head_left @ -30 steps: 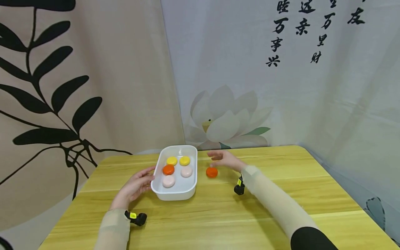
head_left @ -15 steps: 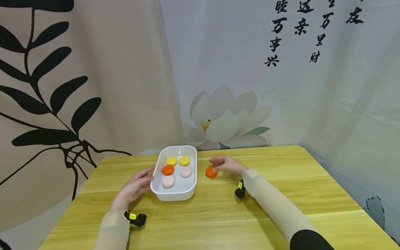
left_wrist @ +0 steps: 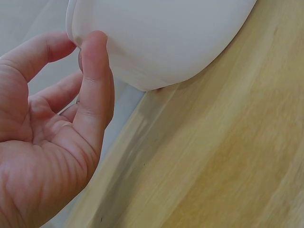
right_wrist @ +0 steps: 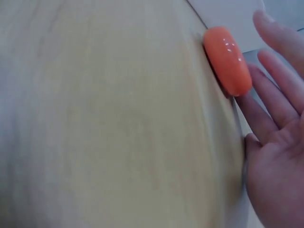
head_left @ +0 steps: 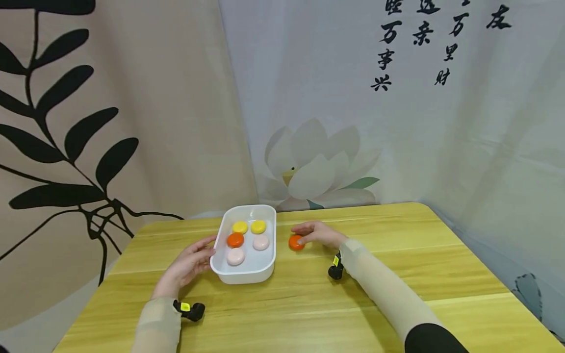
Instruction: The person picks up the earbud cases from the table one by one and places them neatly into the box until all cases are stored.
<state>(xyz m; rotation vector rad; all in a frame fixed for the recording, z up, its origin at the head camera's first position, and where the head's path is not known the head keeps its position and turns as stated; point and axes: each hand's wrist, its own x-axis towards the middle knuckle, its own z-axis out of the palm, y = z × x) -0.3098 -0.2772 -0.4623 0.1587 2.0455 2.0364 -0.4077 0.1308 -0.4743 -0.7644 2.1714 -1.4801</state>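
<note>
A white plastic tray (head_left: 244, 278) stands on the table, with several rounded discs inside. Thumb and index finger of my left hand (head_left: 189, 267) hold its left rim; in the left wrist view the thumb (left_wrist: 95, 57) presses the outer wall. To the tray's right, an orange disc (head_left: 295, 243) lies flat on the wood. My right hand (head_left: 321, 234) is spread around it, the thumb at its right edge and the other fingers beyond it. In the right wrist view the glossy disc (right_wrist: 227, 59) sits by the loosely extended fingers (right_wrist: 275, 97).
Inside the tray are two yellow discs, one of them a yellow disc (head_left: 258, 226) at the back, another orange disc (head_left: 235, 239) and two pale pink discs, one a pink disc (head_left: 235, 256). A printed curtain (head_left: 318, 108) hangs behind the wooden table (head_left: 273, 318).
My right hand has lowered to the orange disc, and its thumb has come onto the disc's right edge. The left hand stays at the tray. The head view has shifted slightly.
</note>
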